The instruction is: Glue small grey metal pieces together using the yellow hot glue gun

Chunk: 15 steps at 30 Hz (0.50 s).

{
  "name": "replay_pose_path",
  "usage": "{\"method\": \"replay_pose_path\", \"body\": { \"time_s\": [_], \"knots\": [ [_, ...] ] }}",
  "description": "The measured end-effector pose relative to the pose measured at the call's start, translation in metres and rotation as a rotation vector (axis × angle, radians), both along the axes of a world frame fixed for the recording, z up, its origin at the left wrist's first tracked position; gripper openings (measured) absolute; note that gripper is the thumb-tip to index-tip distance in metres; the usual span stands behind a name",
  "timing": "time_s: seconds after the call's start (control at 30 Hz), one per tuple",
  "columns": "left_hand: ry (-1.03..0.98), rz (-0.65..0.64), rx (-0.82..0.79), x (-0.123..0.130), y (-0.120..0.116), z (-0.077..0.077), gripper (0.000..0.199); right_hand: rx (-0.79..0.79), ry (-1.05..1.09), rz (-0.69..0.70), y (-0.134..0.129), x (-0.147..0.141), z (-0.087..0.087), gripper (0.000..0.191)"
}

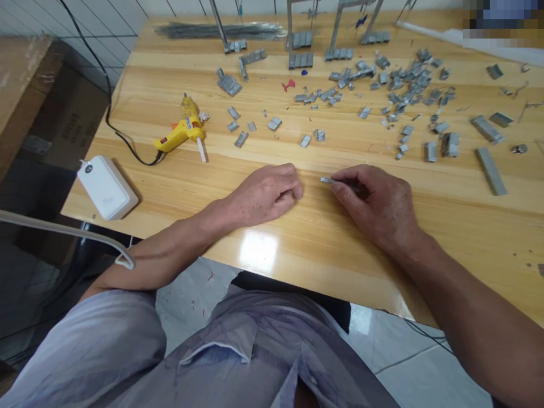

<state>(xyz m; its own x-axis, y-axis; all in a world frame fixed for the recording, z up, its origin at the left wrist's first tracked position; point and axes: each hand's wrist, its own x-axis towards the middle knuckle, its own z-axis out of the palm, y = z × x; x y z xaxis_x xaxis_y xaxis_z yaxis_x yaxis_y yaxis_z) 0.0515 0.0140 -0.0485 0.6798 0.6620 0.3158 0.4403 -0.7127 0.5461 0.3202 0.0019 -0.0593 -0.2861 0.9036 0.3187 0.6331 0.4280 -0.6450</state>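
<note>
My right hand pinches a short silvery strip of staples between thumb and fingers, with its end pointing left. My left hand rests on the wooden table, fingers curled inward; whatever they may hold is hidden. A small gap of bare wood separates the two hands. Just beyond them lie small loose staple pieces, among them one piece and another. A larger heap of staple pieces spreads across the back right.
A yellow glue gun lies at the left, its black cord running off the table. Near the left edge sits a white power bank. Grey frames on block feet stand at the back, beside a bundle of thin wires.
</note>
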Motion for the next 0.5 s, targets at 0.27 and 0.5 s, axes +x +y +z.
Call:
{"method": "replay_pose_path", "body": {
  "time_s": [0.27,0.5],
  "knots": [
    [-0.042,0.023,-0.069,-0.0020,0.0013,-0.0023,0.030,-0.001,0.008,-0.012,-0.0001,0.0002,0.0009,0.018],
    [-0.010,-0.015,0.004,0.0009,-0.0009,-0.0006,0.025,-0.018,0.003,-0.008,-0.0003,0.0003,0.0007,0.015]
  ]
}}
